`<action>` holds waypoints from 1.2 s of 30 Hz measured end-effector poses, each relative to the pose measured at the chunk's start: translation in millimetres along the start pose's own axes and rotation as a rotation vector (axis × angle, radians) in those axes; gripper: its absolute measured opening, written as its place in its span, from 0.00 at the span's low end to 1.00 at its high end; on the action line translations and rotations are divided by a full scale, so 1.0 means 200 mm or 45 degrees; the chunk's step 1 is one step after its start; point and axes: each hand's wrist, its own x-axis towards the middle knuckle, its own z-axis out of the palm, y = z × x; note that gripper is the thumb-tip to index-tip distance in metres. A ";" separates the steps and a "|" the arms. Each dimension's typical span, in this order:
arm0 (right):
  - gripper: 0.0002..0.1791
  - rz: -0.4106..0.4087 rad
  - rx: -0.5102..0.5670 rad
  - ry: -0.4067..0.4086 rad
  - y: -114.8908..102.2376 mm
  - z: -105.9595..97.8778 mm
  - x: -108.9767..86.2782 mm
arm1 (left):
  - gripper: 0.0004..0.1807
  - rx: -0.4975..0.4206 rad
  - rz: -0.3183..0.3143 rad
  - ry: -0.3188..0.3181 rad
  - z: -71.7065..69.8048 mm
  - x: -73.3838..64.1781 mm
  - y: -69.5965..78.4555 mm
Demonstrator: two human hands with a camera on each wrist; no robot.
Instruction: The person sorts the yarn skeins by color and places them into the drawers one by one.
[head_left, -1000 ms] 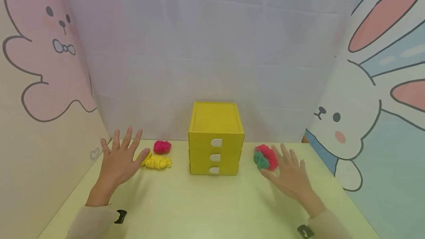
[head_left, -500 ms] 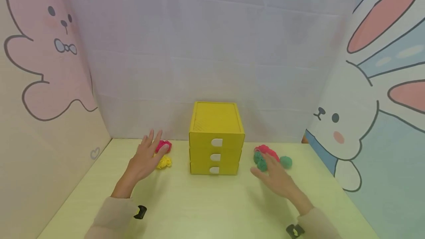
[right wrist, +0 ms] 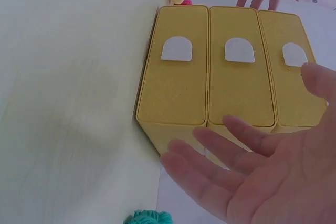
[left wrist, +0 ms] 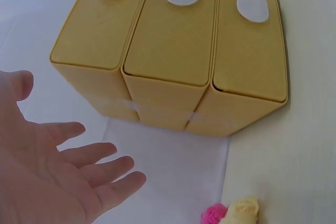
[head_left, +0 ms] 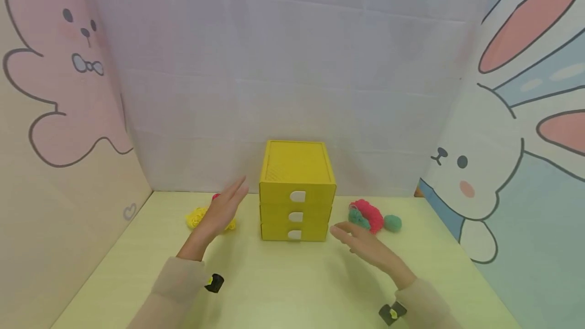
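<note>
A yellow box with three stacked drawers [head_left: 294, 212] stands at the back middle of the table, each drawer front bearing a white tab. All three drawers are closed. My left hand [head_left: 223, 209] is raised to the left of the box, palm turned toward it, fingers extended and holding nothing. Over the table at the box's right front corner, my right hand [head_left: 365, 245] also faces inward with its fingers loosely extended. Behind the left hand lies a bundle of yellow yarn [head_left: 196, 217], with pink yarn [head_left: 216, 196] mostly hidden behind that hand.
To the right of the box lie a red-pink yarn bundle [head_left: 371, 215], a green yarn bundle [head_left: 358, 218] and a small green ball [head_left: 392, 223]. A white cloth [head_left: 292, 65] hangs behind the table. Printed side panels [head_left: 484, 207] border it left and right.
Both hands have moved inward toward the drawer box from either side, turning from palms down to palms facing each other. The box and yarn stay where they were.
</note>
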 end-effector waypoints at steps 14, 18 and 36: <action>0.35 -0.124 0.565 -0.321 -0.13 0.07 0.12 | 0.38 -0.459 -0.149 0.013 0.06 0.13 0.19; 0.37 -0.118 0.662 -0.354 -0.17 0.10 0.16 | 0.35 -0.481 -0.151 0.097 0.10 0.18 0.21; 0.40 -0.022 0.848 -0.413 -0.25 0.15 0.29 | 0.39 -0.844 -0.219 0.128 0.21 0.30 0.25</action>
